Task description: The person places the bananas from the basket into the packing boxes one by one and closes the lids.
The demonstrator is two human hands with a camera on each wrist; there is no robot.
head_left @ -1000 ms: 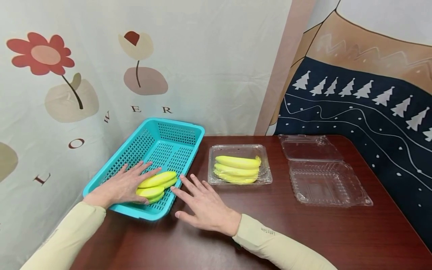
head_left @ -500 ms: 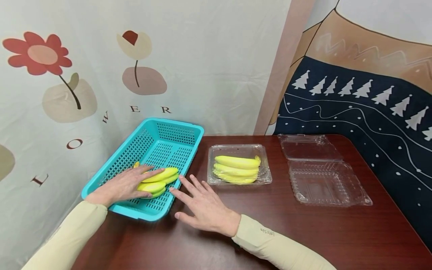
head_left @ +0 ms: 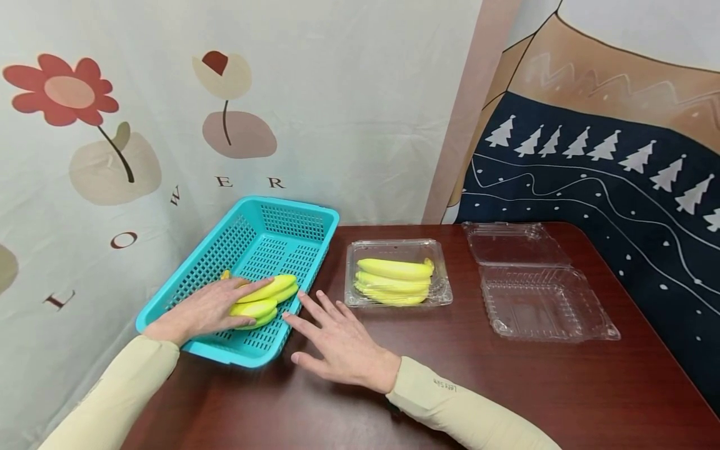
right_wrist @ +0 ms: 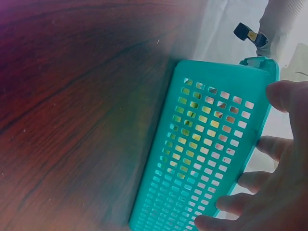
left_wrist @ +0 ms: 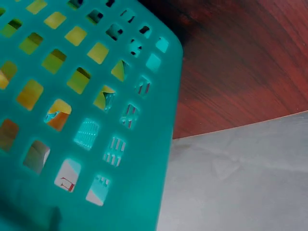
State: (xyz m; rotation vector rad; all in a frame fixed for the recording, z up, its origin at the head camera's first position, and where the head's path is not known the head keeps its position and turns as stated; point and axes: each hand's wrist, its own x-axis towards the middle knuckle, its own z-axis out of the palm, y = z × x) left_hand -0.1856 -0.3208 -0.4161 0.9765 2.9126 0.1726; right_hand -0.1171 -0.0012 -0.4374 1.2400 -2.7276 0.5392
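In the head view, a bunch of yellow bananas is in the near part of a turquoise perforated basket. My left hand grips the bunch from the left, its fingers over the top and the thumb on the near side. On the basket's right side, my right hand has its fingers spread, with fingertips at the rim. The right wrist view shows the right hand along the edge of the basket. In the left wrist view the basket wall hides the left hand; yellow shows through its holes.
Right of the basket stands a lidded clear plastic clamshell box with bananas inside. Farther right, another clear clamshell lies with its lid folded back. All rest on a dark red-brown table, with printed curtains behind.
The left hand's fingers have drawn in around the bananas. The bunch has shifted slightly up and right in the head view. The right hand has stayed at the basket rim.
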